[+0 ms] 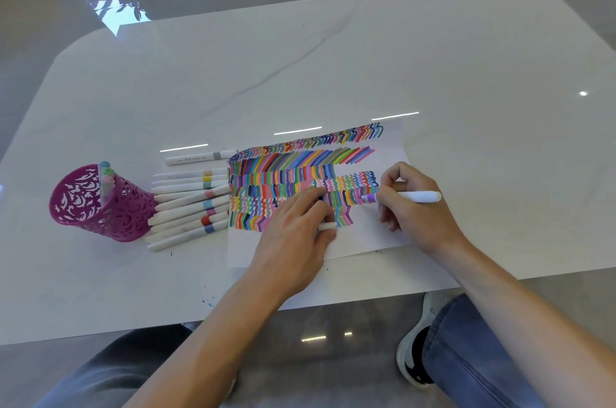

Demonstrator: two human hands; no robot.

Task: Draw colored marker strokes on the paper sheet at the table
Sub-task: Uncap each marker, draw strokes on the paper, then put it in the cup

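On the white bench (pixel 333 57), the right hand (pixel 413 207) grips a purple-tipped marker (pixel 408 196) with its tip on the paper sheet (pixel 366 236) near the bench's front edge, while the left hand (pixel 296 227) rests on the sheet's coloured strokes, pinching a white cap (pixel 328 226) with its thumb.

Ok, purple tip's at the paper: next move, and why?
Probably pull the purple marker in the right hand into a stroke beside the last: its tip sits at the row's right end, blank paper sheet lies below, and the left hand, pinching the cap, pins it.
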